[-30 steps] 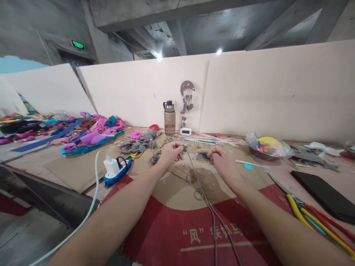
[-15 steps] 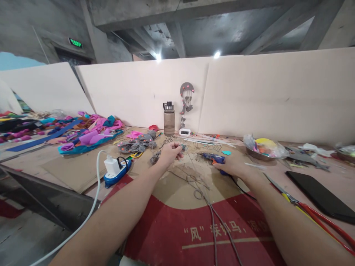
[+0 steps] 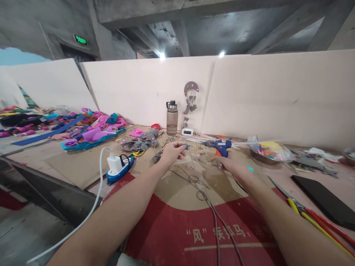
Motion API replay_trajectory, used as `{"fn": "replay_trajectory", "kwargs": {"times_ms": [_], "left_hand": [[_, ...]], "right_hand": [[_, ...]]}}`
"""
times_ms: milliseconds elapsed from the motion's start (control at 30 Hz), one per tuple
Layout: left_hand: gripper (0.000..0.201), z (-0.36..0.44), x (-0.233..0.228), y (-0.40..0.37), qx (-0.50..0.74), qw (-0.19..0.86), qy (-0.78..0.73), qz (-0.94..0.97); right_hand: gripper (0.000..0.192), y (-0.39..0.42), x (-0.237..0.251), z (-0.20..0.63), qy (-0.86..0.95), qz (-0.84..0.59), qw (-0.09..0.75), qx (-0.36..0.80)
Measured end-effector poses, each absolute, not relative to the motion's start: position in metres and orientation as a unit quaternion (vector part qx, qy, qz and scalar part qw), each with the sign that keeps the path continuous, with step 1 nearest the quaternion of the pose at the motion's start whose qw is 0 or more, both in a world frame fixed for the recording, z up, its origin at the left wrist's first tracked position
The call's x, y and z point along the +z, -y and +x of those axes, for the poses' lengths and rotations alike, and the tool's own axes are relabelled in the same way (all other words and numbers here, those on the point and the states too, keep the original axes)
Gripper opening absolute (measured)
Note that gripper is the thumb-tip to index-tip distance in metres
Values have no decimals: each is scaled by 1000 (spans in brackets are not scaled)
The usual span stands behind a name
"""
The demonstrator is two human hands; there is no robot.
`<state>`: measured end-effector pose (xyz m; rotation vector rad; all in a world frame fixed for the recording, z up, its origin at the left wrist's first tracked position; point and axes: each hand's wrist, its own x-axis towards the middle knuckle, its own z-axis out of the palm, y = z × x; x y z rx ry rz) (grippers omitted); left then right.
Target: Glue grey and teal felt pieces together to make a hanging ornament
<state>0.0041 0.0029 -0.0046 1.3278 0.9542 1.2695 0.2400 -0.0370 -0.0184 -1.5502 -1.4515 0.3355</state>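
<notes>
The right hand point(image 3: 235, 165) is gripping a blue glue gun point(image 3: 221, 147) by its handle, fingers wrapped round it, holding it lifted just above the table point(image 3: 72, 162) with the nozzle pointing left. The left hand point(image 3: 172, 152) is pinching a small grey piece point(image 3: 185, 146) between thumb and fingertips — what the piece is exactly is too small to tell. The two hands are hovering near each other, the gun's nozzle aiming toward the grey piece but staying apart from it.

Below and between the hands, thin grey wires point(image 3: 206, 199) are lying looped on a sheet of cardboard point(image 3: 177, 192) with a red printed band. Just left of the left hand a pile of grey felt shapes point(image 3: 138, 142) is sitting, and farther left a white plug is standing in a blue power strip point(image 3: 118, 168), its white cable point(image 3: 91, 214) trailing toward the near edge. Behind the hands a water bottle point(image 3: 172, 117) is standing upright against the pale wall board, beside a small white clock point(image 3: 187, 131) and a grey hanging ornament point(image 3: 190, 96). To the right, a metal bowl point(image 3: 267, 151) of coloured scraps, pliers with red and yellow handles point(image 3: 313, 218) and a black tablet point(image 3: 324, 201) are lying well apart from the grip.
</notes>
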Motion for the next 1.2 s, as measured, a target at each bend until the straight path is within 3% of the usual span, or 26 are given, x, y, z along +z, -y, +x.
{"fn": "replay_trajectory", "kwargs": {"times_ms": [167,367,1200], "left_hand": [[21,3,-10,-9,549,525,-368,537],[26,4,-12,-10,545,535,-360,536],[10,6,-6,-5,547,521,-377,536]], "right_hand": [[21,57,1,205,586,-565,528,243],[26,73,7,186,630,-494,529,280],[34,79,7,178,707,-548,428,131]]}}
